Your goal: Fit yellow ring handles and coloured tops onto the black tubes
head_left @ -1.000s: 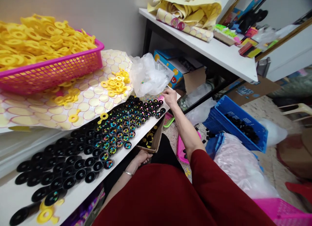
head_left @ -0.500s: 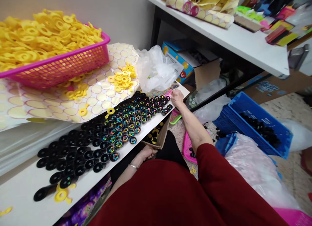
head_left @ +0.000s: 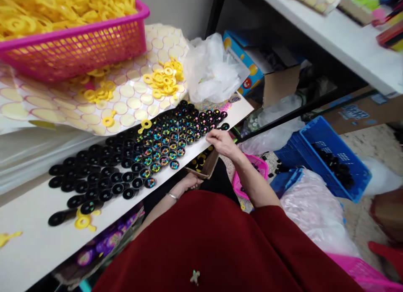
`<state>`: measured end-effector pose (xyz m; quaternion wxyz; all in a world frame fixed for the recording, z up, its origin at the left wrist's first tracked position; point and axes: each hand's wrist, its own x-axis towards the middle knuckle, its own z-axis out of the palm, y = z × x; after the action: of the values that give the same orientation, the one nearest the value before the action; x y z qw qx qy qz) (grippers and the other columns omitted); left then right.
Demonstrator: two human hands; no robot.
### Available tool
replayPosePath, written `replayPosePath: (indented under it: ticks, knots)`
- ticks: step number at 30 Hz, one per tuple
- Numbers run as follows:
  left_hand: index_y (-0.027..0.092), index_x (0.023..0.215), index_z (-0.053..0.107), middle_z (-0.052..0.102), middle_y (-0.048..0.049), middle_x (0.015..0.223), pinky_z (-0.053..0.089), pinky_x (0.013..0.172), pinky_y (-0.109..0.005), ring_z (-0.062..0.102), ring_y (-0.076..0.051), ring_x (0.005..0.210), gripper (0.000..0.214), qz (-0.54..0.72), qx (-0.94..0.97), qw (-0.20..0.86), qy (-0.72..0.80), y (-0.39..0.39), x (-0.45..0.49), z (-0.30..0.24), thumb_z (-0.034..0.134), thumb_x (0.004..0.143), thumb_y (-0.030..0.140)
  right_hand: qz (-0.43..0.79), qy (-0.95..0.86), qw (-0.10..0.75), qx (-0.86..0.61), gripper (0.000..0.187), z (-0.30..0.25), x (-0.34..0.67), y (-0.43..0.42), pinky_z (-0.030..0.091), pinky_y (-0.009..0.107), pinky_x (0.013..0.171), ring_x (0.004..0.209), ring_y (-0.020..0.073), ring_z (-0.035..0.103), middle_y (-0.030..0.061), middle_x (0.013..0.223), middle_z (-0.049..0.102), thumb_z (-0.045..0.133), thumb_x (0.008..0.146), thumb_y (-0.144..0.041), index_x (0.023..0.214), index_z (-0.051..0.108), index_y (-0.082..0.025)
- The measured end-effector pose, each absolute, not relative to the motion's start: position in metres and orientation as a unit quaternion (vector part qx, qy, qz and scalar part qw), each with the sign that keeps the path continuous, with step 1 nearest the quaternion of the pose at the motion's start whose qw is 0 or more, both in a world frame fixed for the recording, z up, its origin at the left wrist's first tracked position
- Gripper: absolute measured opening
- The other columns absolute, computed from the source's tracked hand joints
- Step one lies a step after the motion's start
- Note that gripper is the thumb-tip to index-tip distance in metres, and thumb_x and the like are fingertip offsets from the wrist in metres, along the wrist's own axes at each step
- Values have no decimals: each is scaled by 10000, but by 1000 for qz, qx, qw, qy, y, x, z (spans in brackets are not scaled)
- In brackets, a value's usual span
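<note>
Rows of small black cups stand on the white table. Many of those on the right hold tiny coloured beads, while those at the left look dark inside. At the table's front edge, beside the right-hand cups, my right hand is closed in a pinch. Whatever lies between its fingertips is too small to make out. My left hand is low by my lap, its fingers closed at the near edge of a cardboard box containing black and yellow pieces. Loose beads lie near the table's right end.
A pink basket heaped with yellow ring pieces stands on patterned sheets at the left. More yellow rings lie beside a clear plastic bag. Right of me are a blue crate, a pink basket on the floor and a filled bag.
My right hand has come back from the bead pile at the table's right end to the front edge by the cups. My left hand stays at the box. The view has shifted downward.
</note>
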<state>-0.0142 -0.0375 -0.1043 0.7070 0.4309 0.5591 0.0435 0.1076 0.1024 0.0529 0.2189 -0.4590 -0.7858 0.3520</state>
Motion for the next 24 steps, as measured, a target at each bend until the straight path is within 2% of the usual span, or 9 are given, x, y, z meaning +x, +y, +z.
replayPosePath:
  ticks: [4,6,8,9,12,15,17,20,24]
  knots:
    - [110,665,601,485,33,536,327,489,-208,401,-65,500,222,65,463,684,560,-40,-23,-91,617,800,285,281,-827,142,-465,181,31,83,63,376,270,660,715,156,517,35,748,579,461,787,-202,690,611,-171]
    - [125,604,606,502,24,540,339,540,-222,429,-84,556,206,74,492,659,564,-46,-32,-78,667,737,270,258,-823,124,-490,193,20,77,59,375,281,668,734,169,531,46,781,594,461,796,-205,706,629,-174]
    - [143,603,613,537,10,599,366,610,-229,460,-100,628,207,97,535,615,571,-58,-42,-61,652,749,285,252,-810,124,-515,200,15,75,60,377,283,671,741,173,543,44,791,610,467,802,-215,719,646,-181]
    - [153,626,622,562,-2,651,379,649,-231,476,-105,669,219,120,561,582,576,-66,-47,-52,613,785,303,251,-803,129,-525,200,15,74,62,378,281,674,747,174,548,40,793,618,471,802,-217,729,655,-184]
    - [173,660,627,599,-39,701,418,686,-242,522,-115,684,344,273,657,357,605,-90,-60,-30,470,888,377,254,-797,130,-532,196,19,74,66,375,274,672,762,175,558,35,791,639,481,799,-209,754,671,-186]
    - [177,757,643,637,-68,747,445,711,-270,576,-144,719,278,362,635,118,672,-105,-70,-21,486,893,363,273,-809,95,-512,179,25,71,66,365,268,644,758,180,570,34,787,655,500,786,-198,740,673,-190]
    - [168,845,653,651,-92,787,448,725,-289,598,-169,747,231,364,608,19,705,-106,-75,-21,524,877,357,266,-811,81,-514,166,26,66,63,361,274,640,773,192,578,42,808,666,515,781,-203,735,674,-195]
    - [143,965,651,637,-107,763,430,692,-283,601,-182,740,291,342,576,-27,742,-100,-79,-23,530,875,391,236,-800,94,-544,163,24,59,59,362,292,654,798,213,582,64,844,667,522,798,-233,764,677,-194]
    - [110,1051,641,619,-112,731,381,622,-273,592,-186,707,433,305,549,-18,778,-89,-78,-22,494,878,479,223,-808,119,-532,191,19,59,57,362,288,659,787,197,567,59,838,632,483,831,-218,763,659,-190]
